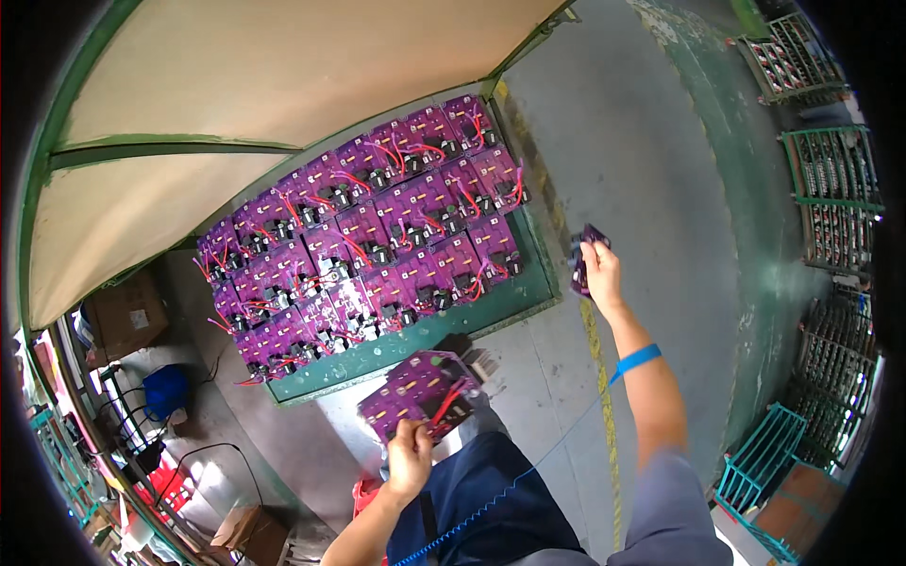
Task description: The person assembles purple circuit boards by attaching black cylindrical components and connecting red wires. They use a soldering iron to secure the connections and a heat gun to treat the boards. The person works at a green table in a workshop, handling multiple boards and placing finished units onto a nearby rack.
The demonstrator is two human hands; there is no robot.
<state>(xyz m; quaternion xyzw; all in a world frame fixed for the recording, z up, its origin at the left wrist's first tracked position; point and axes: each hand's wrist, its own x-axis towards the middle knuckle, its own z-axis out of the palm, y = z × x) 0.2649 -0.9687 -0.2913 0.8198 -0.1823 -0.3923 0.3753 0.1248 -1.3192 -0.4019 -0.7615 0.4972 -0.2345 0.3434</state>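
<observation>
the left hand (410,462) pinches a purple circuit board (401,391) with red wires between its fingers, near the green tabletop's (514,296) closer edge. the right hand (602,274), fingers pressed on a dark purple board (578,272), is beyond its right side. rows of purple boards (357,224) cover most of it.

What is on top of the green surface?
Rows of purple circuit boards with red wires. They cover most of the green surface; what lies beneath them cannot be seen.

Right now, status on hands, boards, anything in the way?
Left hand: grip on purple board. Right hand: grip on dark piece. Other boards in rows. Blue cord crosses dark clothing.
</observation>
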